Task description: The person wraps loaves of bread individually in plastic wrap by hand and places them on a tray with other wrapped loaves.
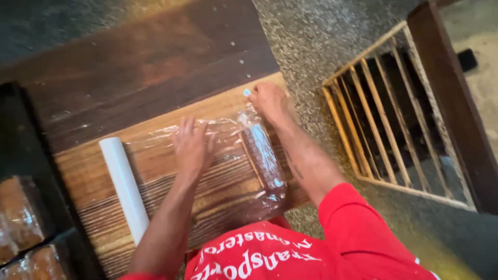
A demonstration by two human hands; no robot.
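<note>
A long wooden board (155,171) with striped grain lies on dark planks beside speckled carpet. Clear plastic wrap (228,161), glossy and crinkled, covers its right end and bunches thick at that edge. The white roll (124,186) lies across the board further left, bare wood beyond it. The left hand (192,148) presses flat, fingers spread. The right hand (270,101) grips the board's far right corner, fingers curled over.

Warm light, moderate level; brightest at top right and on the wood board (155,171) centre. Glare streaks on the plastic wrap (262,155). Left edge & dark cabinet (26,155) in deep shadow. Overall soft, slight motion blur; wide-angle bending at frame edges. Colours oversaturated.
</note>
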